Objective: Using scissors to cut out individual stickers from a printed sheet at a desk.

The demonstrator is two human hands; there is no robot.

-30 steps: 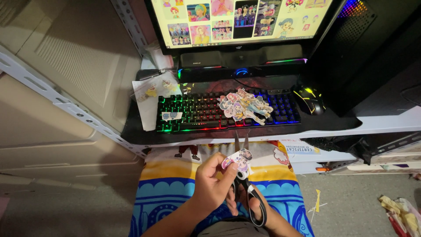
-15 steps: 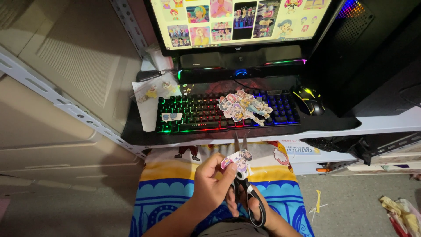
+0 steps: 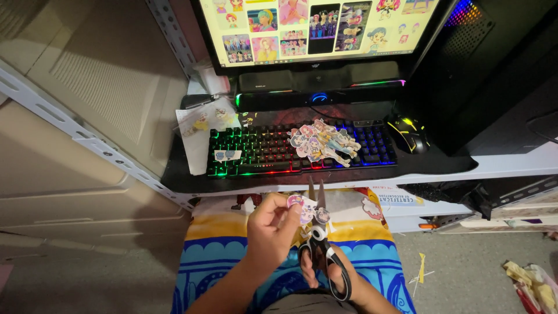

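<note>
both forearms bare — no sleeves, rings or watch on left hand [image 3: 272,227].

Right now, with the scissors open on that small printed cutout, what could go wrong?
The left hand pinches the small cutout right beside the open blades of the scissors, so a fingertip could get nicked. The piece is tiny, so a slip by the right hand might cut into the printed figure. The finished cutouts lie loose on the keyboard and could slide off.
</note>
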